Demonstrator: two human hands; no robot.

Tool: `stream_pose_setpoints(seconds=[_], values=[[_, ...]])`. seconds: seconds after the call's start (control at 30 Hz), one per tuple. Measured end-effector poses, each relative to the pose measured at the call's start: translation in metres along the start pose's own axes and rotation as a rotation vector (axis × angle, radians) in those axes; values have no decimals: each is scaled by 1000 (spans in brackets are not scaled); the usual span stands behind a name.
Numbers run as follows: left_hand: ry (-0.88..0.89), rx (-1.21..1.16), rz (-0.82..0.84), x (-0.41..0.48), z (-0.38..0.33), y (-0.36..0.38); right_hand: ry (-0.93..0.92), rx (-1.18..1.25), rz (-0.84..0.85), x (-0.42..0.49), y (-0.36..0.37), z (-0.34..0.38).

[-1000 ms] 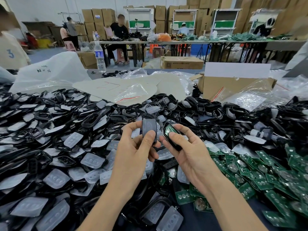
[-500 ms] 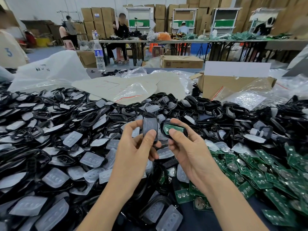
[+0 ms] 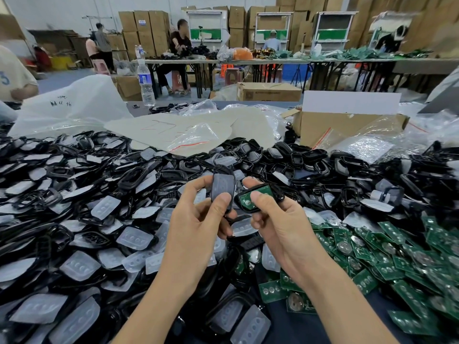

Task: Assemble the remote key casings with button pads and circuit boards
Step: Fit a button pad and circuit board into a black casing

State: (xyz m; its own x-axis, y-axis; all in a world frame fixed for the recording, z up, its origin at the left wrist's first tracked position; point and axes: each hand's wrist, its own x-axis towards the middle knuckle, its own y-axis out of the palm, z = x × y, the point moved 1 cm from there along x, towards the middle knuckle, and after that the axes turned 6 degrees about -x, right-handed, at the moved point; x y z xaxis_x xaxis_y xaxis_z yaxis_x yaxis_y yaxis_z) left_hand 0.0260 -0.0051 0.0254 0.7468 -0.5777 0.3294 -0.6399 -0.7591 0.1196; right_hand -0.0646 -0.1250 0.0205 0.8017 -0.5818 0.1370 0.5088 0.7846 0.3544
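My left hand (image 3: 196, 227) pinches a black casing fitted with a translucent button pad (image 3: 222, 187), held upright between thumb and fingers. Just to its right, my right hand (image 3: 280, 227) grips a second black casing with a green circuit board (image 3: 258, 196) inside, lying almost flat, thumb pressed on the board. The two casings are close together but apart. Below and around them lie heaps of black casings (image 3: 134, 177), loose translucent button pads (image 3: 135, 238) and green circuit boards (image 3: 387, 259).
A cardboard box (image 3: 330, 125) and plastic bags (image 3: 188, 137) sit behind the heap. A water bottle (image 3: 146, 83) stands at the back left beside a white bag (image 3: 69, 105). Other people work at far tables; one sleeve shows at the left edge.
My right hand has turned its casing from tilted on edge to nearly flat, board facing up, and brought it slightly nearer the left one. The left hand has barely moved.
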Motion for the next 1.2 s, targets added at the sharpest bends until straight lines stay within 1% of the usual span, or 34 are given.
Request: stream_pose_setpoints(seconds=[0.1, 0.23, 0.4, 0.57, 0.73, 0.83, 0.9, 1.0, 1.2], values=[[46, 107, -15, 1, 5, -4, -18, -164, -31, -1, -2, -1], [153, 403, 14, 2, 10, -9, -1, -355, -8, -4, -1, 1], [228, 527, 52, 2, 13, -11, 26, -495, 11, -6, 0, 0], [294, 615, 70, 1, 12, -10, 26, -537, 27, -6, 1, 0], [299, 700, 60, -1, 11, -9, 20, -587, 17, -7, 0, -1], [362, 731, 53, -2, 8, -6, 36, -568, 30, -7, 0, -1], [394, 756, 37, -3, 8, -7, 39, -550, 69, -7, -1, -2], [408, 798, 37, -3, 6, -8, 60, -514, 121, -7, -1, -1], [429, 777, 50, -2, 6, -8, 91, -461, 151, -6, 0, -1]])
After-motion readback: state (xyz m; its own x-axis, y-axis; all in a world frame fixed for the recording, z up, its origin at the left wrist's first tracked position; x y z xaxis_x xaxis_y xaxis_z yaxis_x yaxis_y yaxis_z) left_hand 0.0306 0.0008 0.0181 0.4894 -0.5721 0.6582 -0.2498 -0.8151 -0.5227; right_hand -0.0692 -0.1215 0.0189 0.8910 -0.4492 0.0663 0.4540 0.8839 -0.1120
